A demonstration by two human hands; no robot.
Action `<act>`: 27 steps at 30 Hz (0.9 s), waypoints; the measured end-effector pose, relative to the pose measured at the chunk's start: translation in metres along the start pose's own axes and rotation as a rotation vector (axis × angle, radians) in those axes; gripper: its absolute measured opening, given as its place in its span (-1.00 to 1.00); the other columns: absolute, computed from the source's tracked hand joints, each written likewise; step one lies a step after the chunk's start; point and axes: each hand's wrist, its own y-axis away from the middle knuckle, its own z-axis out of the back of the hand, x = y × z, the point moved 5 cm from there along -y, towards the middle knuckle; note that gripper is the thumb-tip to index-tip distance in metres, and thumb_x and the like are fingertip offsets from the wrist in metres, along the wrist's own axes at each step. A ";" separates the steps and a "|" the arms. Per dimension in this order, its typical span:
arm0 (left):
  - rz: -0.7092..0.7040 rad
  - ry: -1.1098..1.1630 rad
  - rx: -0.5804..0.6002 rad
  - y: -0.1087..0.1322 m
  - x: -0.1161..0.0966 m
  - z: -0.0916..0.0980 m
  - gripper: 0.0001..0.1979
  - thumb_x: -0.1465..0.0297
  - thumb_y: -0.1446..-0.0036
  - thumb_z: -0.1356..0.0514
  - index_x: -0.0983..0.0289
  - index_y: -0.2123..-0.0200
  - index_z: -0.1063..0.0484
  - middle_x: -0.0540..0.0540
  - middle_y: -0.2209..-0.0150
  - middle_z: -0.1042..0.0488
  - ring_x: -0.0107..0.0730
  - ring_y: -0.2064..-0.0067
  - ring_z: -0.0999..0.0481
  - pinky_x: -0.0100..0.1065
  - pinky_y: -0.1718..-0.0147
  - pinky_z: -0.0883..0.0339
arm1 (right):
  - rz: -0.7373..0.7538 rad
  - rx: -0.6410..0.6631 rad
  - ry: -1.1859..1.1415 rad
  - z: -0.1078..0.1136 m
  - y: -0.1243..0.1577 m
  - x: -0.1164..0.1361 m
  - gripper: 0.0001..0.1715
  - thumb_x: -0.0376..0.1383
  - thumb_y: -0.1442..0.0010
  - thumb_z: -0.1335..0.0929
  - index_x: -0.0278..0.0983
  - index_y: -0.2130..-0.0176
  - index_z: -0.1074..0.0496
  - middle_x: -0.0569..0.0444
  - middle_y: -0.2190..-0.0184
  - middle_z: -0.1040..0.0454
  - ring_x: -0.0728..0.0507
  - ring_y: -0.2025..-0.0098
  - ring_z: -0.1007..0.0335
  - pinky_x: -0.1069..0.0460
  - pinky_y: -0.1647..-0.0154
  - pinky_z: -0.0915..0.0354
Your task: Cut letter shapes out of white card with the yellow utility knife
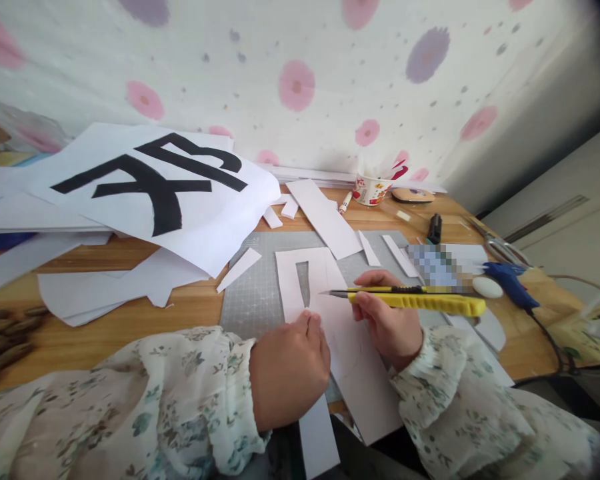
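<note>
A yellow utility knife (430, 303) with a black slider is gripped in my right hand (393, 327), its blade pointing left over a white board piece (365, 380). This piece has a narrow wedge-shaped opening near its far end and splits into two strips toward me. At the near tip of the opening, my left hand (293, 373) is closed, fingers bunched together on the board. Its palm side is hidden. The piece lies partly on a grey cutting mat (250, 287), its near ends reaching past the table edge.
White offcuts (320, 213) lie around the mat. A sheet with black letter shapes (150, 187) covers the left side. At the back stands a paper cup (373, 190). A black marker cap (435, 229), scissors (500, 247) and a blue glue gun (510, 285) lie at right.
</note>
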 end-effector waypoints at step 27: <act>-0.004 0.009 -0.059 0.000 -0.001 0.004 -0.67 0.60 -0.13 -0.06 0.58 0.10 -0.53 0.57 0.06 -0.53 0.14 0.05 -0.60 -0.10 0.28 -0.61 | 0.224 0.231 0.622 -0.010 0.001 0.012 -0.80 -0.22 -0.21 -0.38 -0.18 0.14 -0.51 0.03 0.27 -0.62 -0.15 0.21 -0.58 -0.04 0.14 -0.50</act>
